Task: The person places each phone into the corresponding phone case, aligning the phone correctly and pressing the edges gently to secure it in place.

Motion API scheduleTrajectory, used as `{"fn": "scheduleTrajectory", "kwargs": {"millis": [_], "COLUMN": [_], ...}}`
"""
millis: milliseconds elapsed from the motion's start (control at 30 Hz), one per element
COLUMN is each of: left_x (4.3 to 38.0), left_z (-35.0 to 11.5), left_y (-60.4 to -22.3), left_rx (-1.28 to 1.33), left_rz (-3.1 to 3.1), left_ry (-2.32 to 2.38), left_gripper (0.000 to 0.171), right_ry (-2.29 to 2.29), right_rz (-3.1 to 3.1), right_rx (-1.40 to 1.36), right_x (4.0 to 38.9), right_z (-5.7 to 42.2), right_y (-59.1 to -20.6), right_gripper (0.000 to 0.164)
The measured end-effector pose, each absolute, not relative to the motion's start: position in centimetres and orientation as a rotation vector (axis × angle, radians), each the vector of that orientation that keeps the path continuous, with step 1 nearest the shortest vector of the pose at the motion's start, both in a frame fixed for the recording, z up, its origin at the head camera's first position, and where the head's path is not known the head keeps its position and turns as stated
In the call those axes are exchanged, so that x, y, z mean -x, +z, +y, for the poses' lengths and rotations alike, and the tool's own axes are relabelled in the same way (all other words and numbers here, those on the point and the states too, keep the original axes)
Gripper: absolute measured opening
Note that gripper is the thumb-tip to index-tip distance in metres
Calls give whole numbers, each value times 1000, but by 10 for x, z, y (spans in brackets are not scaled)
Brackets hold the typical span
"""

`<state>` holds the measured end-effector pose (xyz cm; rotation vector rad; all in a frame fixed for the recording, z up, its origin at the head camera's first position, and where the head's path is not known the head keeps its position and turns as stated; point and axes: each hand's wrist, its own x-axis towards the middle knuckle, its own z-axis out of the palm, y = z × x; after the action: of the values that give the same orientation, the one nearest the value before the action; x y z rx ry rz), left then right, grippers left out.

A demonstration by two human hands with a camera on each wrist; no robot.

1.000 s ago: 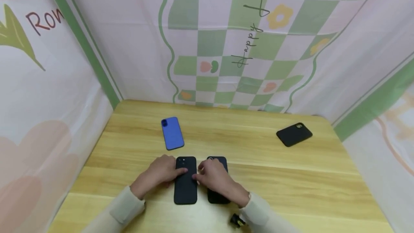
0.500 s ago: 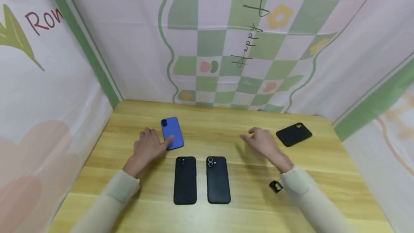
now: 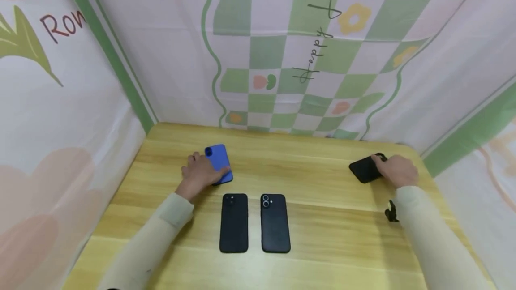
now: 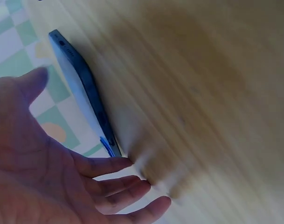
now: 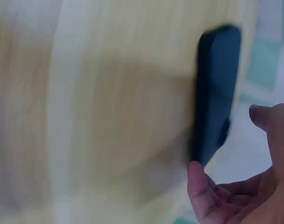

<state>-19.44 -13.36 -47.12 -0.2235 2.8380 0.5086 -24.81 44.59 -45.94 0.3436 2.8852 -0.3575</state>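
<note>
My left hand [image 3: 197, 173] is at the left side of a blue phone [image 3: 218, 155] lying back-up near the back left of the table. In the left wrist view its thumb stands apart from the blue phone [image 4: 89, 86] and the fingers stretch out by the phone's end. On the far right, my right hand [image 3: 402, 172] reaches over the camera end of a black phone [image 3: 364, 170]. The right wrist view has the thumb spread away from that black phone [image 5: 218, 77], with the other fingers bent loosely at its near end.
Two more dark phones, a left one [image 3: 234, 223] and a right one [image 3: 275, 223], lie side by side at the front middle of the wooden table [image 3: 322, 236]. A patterned cloth [image 3: 270, 53] hangs behind the table's back edge.
Both hands have left the two front phones. My left hand moved up and left to the blue phone; my right hand swung far right to the black phone. The phones stay in place.
</note>
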Motion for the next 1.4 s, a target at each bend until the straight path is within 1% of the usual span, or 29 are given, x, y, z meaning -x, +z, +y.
{"fn": "scheduleTrajectory", "kwargs": {"millis": [67, 167, 267, 367, 467, 600, 667, 767, 900, 1033, 1200, 1333, 1367, 1400], "left_x": [197, 200, 204, 208, 211, 215, 215, 216, 218, 219, 221, 220, 220, 219], "left_z": [-129, -122, -118, -115, -115, -117, -119, -123, -126, -126, -124, -124, -124, -124], "left_y": [-471, -472, -473, -475, -474, -472, -471, -470, -469, -464, -465, -467, -467, -467], "left_rx": [224, 233, 247, 254, 249, 222, 212, 204, 208, 230, 308, 349, 354, 359], "left_rz": [2843, 2862, 2871, 2854, 2824, 2812, 2814, 2819, 2812, 2790, 2769, 2771, 2771, 2768], "left_ry": [482, 450, 438, 459, 507, 567, 579, 583, 583, 612, 587, 606, 621, 636], "left_gripper": [107, 114, 119, 119, 110, 92, 86, 84, 82, 81, 85, 88, 88, 89], "right_ry": [-369, -398, -426, -436, -456, -474, -479, -485, -477, -481, -504, -559, -580, -598], "right_rz": [2830, 2734, 2697, 2700, 2699, 2702, 2716, 2749, 2773, 2797, 2832, 2866, 2877, 2877], "right_rx": [-402, -458, -483, -492, -503, -478, -449, -396, -329, -311, -311, -264, -246, -228], "right_x": [246, 245, 247, 250, 254, 256, 258, 262, 266, 267, 266, 266, 266, 266], "right_z": [456, 460, 453, 444, 433, 422, 417, 411, 403, 394, 384, 380, 380, 380], "right_y": [-465, -471, -472, -470, -467, -466, -465, -464, -461, -460, -460, -459, -458, -457], "right_gripper": [86, 90, 96, 105, 107, 96, 91, 91, 99, 101, 89, 57, 51, 49]}}
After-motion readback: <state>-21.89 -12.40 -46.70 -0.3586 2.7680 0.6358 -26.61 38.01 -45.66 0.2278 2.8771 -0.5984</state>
